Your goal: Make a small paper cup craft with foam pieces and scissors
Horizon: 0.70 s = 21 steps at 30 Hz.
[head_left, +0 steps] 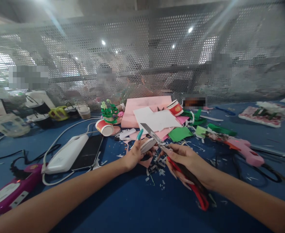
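Observation:
My right hand (188,160) is closed round red-handled scissors (181,168), whose blades point up and left over the table. My left hand (134,155), with teal nails, holds a small white rounded piece (148,145) right at the blades. Small paper scraps (157,173) lie on the blue table (123,207) beneath both hands.
Pink, white and green paper sheets (154,119) lie behind the hands, with two red paper cups (104,127) and a green paper flower craft (109,112). A white power bank, a phone (87,152) and cables sit left. A pink glue gun (244,149) lies right. A perforated metal screen backs the table.

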{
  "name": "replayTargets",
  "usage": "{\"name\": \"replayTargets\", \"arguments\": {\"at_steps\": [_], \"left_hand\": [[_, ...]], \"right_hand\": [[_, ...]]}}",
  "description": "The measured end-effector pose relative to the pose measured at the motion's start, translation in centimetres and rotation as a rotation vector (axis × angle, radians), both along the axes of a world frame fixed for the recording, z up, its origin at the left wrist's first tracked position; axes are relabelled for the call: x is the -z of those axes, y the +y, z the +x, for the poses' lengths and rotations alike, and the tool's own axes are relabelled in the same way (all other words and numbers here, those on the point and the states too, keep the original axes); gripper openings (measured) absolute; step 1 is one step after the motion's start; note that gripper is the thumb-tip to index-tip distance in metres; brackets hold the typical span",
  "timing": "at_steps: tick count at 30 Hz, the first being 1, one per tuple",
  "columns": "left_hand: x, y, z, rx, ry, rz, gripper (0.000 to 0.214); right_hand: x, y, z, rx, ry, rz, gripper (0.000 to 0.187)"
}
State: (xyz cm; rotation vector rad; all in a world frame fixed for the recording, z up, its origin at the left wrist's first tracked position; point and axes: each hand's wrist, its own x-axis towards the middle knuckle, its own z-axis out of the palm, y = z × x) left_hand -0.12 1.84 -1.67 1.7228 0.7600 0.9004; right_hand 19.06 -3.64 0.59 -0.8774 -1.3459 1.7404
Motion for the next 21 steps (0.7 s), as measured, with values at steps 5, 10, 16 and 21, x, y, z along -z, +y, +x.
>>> {"name": "replayTargets", "arguments": {"at_steps": [5,10,16,21], "left_hand": [[-0.4,-0.1,-0.5,0.007,0.072,0.066,0.065],[0.2,0.3,-0.7,0.049,0.091,0.138,0.074],[-1.0,-0.8,-0.2,0.097,0.163,0.116,0.074],[-0.9,-0.8,-0.1,0.077,0.101,0.115,0.075]], "right_hand": [[0.2,0.0,0.1,0.0,0.008,0.001,0.024],[0.3,-0.1,0.1,-0.003,0.002,0.006,0.024],[0.2,-0.3,0.0,-0.034,0.001,-0.002,0.026],[0.1,-0.3,0.0,-0.022,0.0,0.005,0.027]]}}
